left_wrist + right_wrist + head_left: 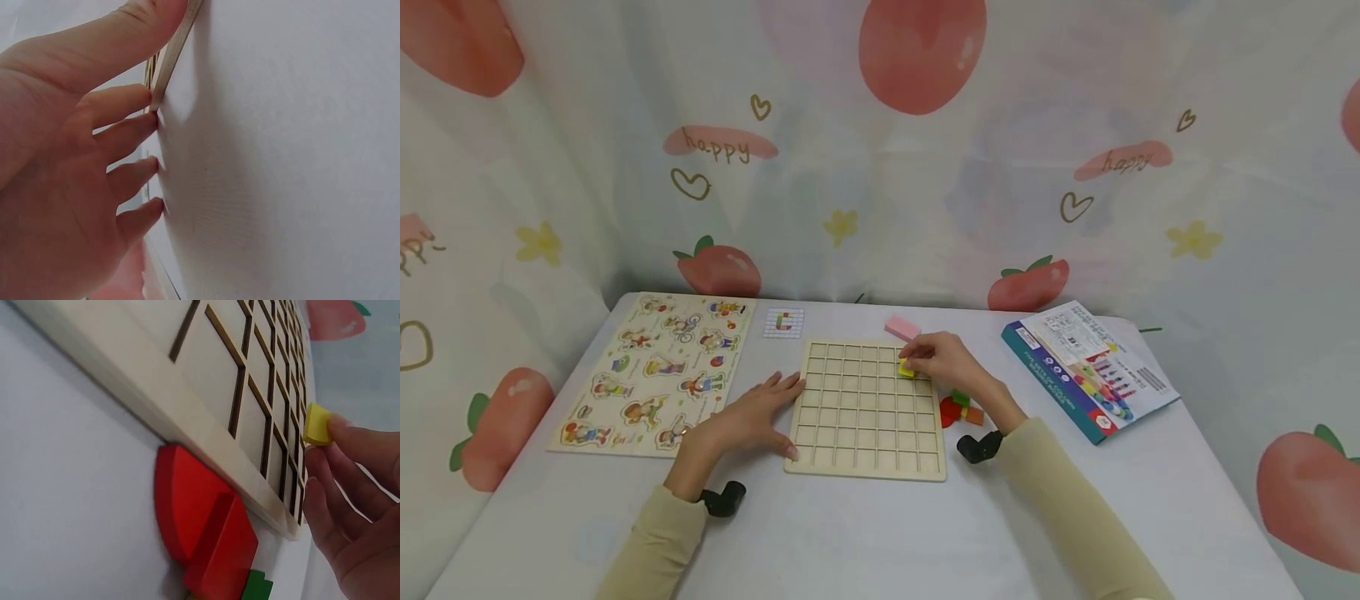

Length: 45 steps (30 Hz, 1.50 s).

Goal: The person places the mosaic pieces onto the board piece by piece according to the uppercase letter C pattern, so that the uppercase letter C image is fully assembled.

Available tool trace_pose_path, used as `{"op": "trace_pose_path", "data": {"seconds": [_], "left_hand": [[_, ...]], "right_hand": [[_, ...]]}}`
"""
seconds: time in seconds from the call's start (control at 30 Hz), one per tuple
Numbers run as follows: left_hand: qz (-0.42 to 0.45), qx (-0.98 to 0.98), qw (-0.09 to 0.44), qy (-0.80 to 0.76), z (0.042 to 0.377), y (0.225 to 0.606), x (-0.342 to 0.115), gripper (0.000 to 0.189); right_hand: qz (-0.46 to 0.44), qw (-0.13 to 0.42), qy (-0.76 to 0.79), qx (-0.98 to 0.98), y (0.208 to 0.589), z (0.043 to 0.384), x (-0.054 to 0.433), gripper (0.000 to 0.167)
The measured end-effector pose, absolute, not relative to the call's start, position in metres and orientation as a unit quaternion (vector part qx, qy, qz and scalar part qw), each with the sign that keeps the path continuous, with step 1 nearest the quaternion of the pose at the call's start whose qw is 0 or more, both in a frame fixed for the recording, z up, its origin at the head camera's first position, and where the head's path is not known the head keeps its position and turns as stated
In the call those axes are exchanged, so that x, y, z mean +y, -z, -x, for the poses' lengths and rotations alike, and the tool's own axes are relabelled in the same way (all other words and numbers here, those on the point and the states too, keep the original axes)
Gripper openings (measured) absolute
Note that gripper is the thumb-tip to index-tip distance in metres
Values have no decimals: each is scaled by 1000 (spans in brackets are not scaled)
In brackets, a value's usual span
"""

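A square wooden grid board [865, 471] lies flat on the white table. Over its far right part, my right hand [951, 362] pinches a small yellow block [317, 425] between thumb and fingers. The right wrist view shows the block at the grid's surface; whether it sits in a cell I cannot tell. My left hand [752, 421] rests at the board's left side, fingers spread, with thumb and fingertips touching the edge. Beside the board's right edge lie red blocks [194, 500], a green block [256, 586] and an orange block [974, 415].
A pink block [902, 327] lies behind the board, and a small pattern card [784, 323] at its far left. To the left is a picture puzzle board [647, 379]. A printed box [1090, 371] stands at the right. Patterned cloth [880, 208] hangs behind.
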State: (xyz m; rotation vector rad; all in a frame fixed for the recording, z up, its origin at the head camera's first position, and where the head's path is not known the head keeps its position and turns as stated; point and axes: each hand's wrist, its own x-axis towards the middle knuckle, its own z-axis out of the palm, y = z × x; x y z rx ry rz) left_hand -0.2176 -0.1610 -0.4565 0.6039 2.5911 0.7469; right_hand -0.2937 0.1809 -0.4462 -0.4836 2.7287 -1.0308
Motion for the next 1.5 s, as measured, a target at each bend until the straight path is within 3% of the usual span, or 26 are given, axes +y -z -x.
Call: {"op": "trace_pose_path", "data": {"seconds": [1.17,1.5], "left_hand": [[-193,923,186,-277,214,460,-164,108],[-191,922,189,-277,216,462,-164,108]], "right_hand": [[209,81,317,922,456,305,150,13],[161,89,359,915,450,293,169,18]]}}
